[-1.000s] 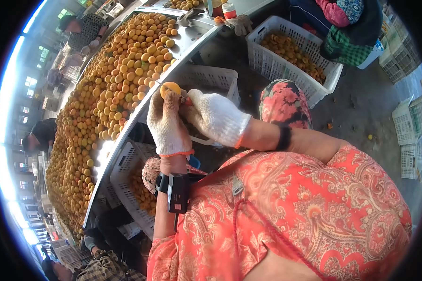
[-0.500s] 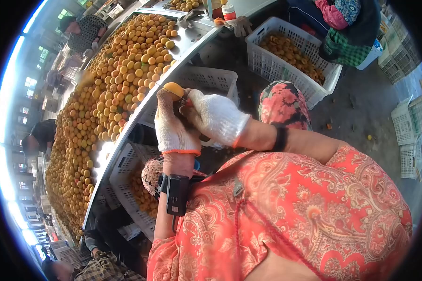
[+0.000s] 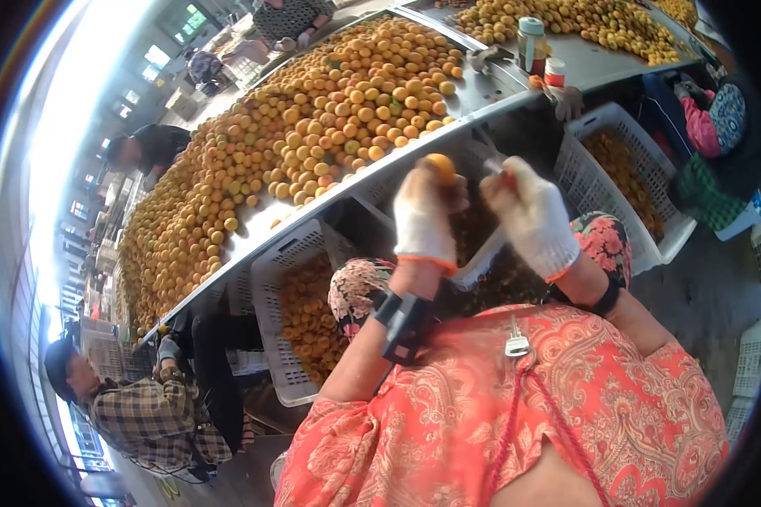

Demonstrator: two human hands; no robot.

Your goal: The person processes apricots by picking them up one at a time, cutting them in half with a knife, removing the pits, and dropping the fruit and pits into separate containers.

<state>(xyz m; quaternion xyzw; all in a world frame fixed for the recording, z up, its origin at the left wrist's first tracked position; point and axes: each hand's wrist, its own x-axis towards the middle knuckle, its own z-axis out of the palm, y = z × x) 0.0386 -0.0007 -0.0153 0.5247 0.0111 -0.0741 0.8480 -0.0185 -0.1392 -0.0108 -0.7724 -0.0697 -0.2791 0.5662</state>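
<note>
My left hand, in a white work glove with an orange cuff, holds an orange fruit between thumb and fingers above the dark gap by the table. Just to its right is my right hand, gloved the same way and apart from the left. Its fingers are closed round a small tool, whose shape is blurred. Ahead of both hands a large heap of orange fruits lies on the metal table.
A white crate of split fruit stands left of my knees, another to the right. A person in a checked shirt sits at the left, and another at the right. A jar and gloves are on the table.
The view has turned, so the table shows further right. My hands were together at the fruit and now are apart, the right one with the tool drawn away from the fruit.
</note>
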